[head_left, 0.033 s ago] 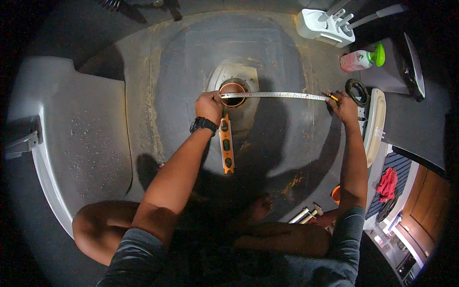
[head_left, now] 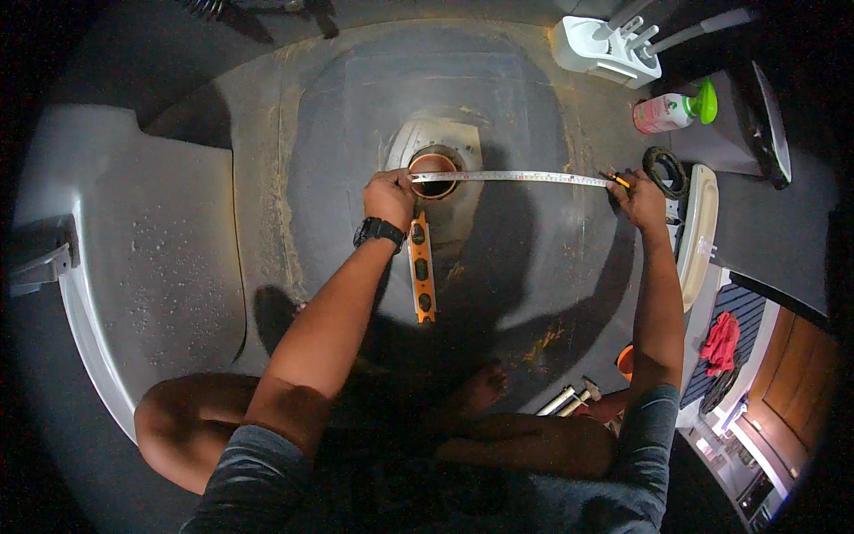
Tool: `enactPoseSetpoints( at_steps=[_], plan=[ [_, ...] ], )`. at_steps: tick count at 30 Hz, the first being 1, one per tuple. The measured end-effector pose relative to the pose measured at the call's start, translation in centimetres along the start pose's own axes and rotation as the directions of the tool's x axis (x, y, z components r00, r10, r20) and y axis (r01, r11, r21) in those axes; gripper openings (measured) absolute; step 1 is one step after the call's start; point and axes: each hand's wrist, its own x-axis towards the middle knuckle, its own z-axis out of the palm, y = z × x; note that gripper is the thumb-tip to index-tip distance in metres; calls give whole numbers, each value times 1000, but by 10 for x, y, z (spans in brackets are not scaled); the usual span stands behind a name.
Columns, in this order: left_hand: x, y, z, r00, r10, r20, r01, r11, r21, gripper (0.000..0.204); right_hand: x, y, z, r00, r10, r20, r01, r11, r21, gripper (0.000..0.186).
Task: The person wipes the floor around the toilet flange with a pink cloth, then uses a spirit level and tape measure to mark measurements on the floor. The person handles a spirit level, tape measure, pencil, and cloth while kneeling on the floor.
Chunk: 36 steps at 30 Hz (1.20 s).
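Between my hands a white measuring tape (head_left: 520, 176) is stretched flat across a round drain opening with an orange-brown pipe (head_left: 432, 162) in the floor. My left hand (head_left: 389, 198), with a black watch on its wrist, pinches the tape's left end at the pipe's left edge. At the other end my right hand (head_left: 645, 205) grips the tape, and a yellow pencil (head_left: 622, 181) sticks out of its fingers. The tape's case is not visible. Just below the pipe an orange spirit level (head_left: 422, 276) lies on the floor, pointing toward me.
A pale basin-like fixture (head_left: 178, 249) stands at left. Along the right are a white brush holder (head_left: 587, 46), a pump bottle (head_left: 663, 114), a black ring (head_left: 663, 171) and a cream-coloured lid-like piece (head_left: 699, 236). A hammer (head_left: 588, 392) lies by my right knee; a red cloth (head_left: 721, 343) lies beyond.
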Motion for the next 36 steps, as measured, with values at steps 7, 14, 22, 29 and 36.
enactPoseSetpoints(
  at_steps=[7,14,22,29,36],
  plan=[
    [1,3,-2,997,-69,38,68,997,25,16,2,-3,-2,1000,14,2,-14,1000,0,43],
    [9,4,-5,998,-66,24,65,998,10,18,9,-3,-2,1000,-9,-18,9,1000,18,44],
    [12,8,-10,989,-118,90,123,991,-47,18,10,0,0,1000,4,-6,-4,1000,-16,46],
    [14,9,-9,976,-181,120,185,982,-23,20,11,2,3,1000,-20,-18,20,1000,-8,45],
    [-43,24,-35,985,-170,28,168,984,67,30,9,1,6,999,-5,-45,4,1000,-11,42]
  ],
)
